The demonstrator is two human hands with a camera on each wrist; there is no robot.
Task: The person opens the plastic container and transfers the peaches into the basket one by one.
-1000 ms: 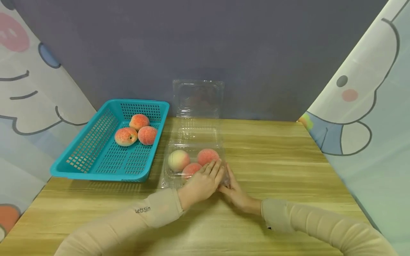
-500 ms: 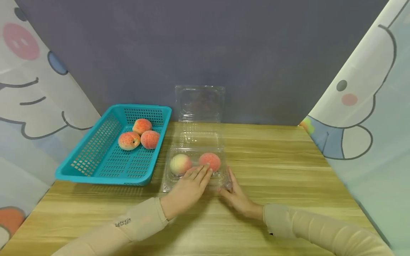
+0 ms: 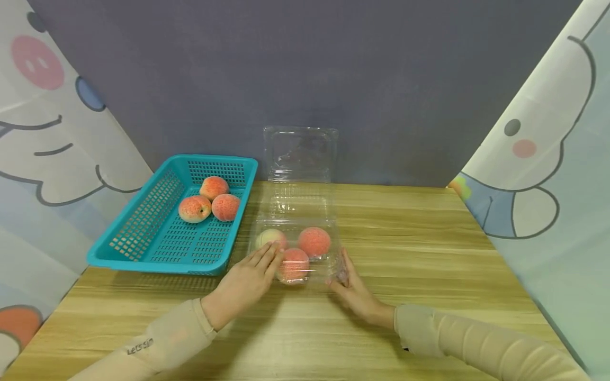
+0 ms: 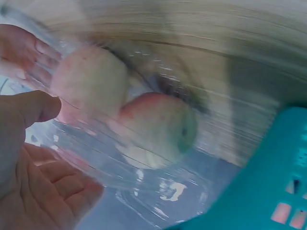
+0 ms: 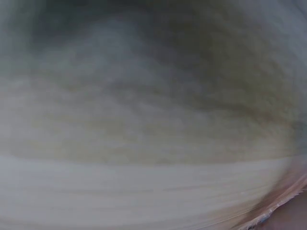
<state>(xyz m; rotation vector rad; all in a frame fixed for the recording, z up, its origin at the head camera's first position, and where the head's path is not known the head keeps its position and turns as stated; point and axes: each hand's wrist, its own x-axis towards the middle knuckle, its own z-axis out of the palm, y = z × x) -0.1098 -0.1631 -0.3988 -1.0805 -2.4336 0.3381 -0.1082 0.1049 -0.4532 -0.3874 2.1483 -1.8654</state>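
A clear plastic clamshell container (image 3: 301,206) stands on the table, its upper panel raised against the back wall. Three peaches show in the front part: a red one (image 3: 314,242), another red one (image 3: 294,265) and a paler one (image 3: 272,238). My left hand (image 3: 244,283) reaches over the left front side, fingers straight, tips near the pale peach. In the left wrist view clear plastic crosses the peaches (image 4: 156,129); thumb and fingers stand apart. My right hand (image 3: 359,299) holds the right front corner, thumb in front and fingers along the side. The right wrist view is blurred.
Left of the container is a blue-green perforated basket (image 3: 157,269) with three more peaches (image 3: 195,209) inside. A grey wall (image 3: 381,106) stands behind the wooden table (image 3: 410,248), and cartoon-printed sheets (image 3: 534,174) hang on both sides.
My left hand has moved left across the front of the container, from the right-hand peach towards the pale one, uncovering the front peach. My right hand stays at the corner.
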